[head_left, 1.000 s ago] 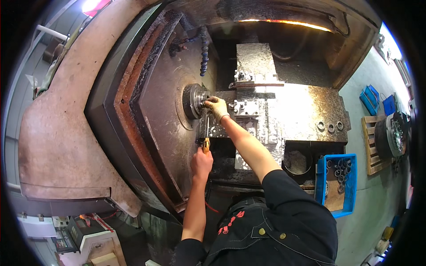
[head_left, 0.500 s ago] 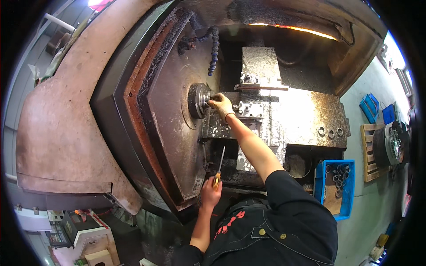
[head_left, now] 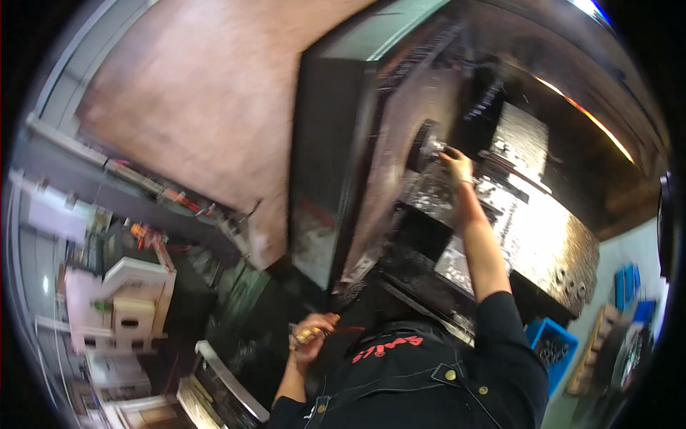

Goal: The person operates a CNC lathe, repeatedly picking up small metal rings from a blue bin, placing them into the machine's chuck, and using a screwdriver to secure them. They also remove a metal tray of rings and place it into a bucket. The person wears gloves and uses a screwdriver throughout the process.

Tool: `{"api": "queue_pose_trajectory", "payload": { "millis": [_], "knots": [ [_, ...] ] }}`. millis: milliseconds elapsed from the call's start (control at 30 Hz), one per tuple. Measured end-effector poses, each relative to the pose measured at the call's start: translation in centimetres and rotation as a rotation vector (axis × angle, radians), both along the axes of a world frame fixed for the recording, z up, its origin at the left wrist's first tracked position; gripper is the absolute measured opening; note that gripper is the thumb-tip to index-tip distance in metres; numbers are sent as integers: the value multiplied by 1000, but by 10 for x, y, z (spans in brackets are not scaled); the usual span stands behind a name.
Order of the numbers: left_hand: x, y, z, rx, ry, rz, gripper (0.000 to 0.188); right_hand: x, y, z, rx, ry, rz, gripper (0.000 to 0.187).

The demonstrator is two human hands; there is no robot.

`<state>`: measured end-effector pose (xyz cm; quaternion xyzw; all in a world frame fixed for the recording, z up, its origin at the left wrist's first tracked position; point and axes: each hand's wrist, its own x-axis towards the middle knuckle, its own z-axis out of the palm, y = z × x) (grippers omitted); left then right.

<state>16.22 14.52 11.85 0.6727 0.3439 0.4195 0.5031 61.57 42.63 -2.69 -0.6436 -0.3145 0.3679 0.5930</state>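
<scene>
Near left, the left hand (head_left: 308,348) clutches a yellow-handled tool (head_left: 305,335); right hand (head_left: 459,168) (grip? can't tell) at the far chuck (head_left: 423,146)!

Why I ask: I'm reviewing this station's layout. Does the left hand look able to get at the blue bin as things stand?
Probably not: the left hand is closed around a yellow-handled tool, and the torso and right arm lie between that hand and the blue bin.
</scene>
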Motion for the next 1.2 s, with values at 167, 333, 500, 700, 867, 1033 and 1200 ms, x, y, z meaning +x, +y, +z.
{"api": "queue_pose_trajectory", "payload": {
  "millis": [167, 333, 500, 700, 867, 1033, 1200],
  "knots": [
    [-107, 34, 35, 78, 533, 623, 24, 16, 12, -10, -36, 71, 11, 29],
    [-112, 101, 89, 432, 487, 612, 31, 2, 20, -14, 32, 94, -11, 29],
    [-97, 153, 109, 757, 769, 488, 36, 10, 21, -30, 90, 260, -15, 32],
    [-100, 165, 110, 797, 796, 420, 30, 6, 17, -19, 18, 412, -8, 29],
    [-103, 158, 118, 502, 709, 271, 26, -1, 11, -7, -51, 375, -49, 27],
    [-104, 158, 136, 553, 850, 142, 22, -6, 9, -4, -14, 371, -100, 25],
    [-104, 160, 145, 457, 883, 80, 21, -7, 6, 0, -72, 360, -125, 24]
  ]
}}
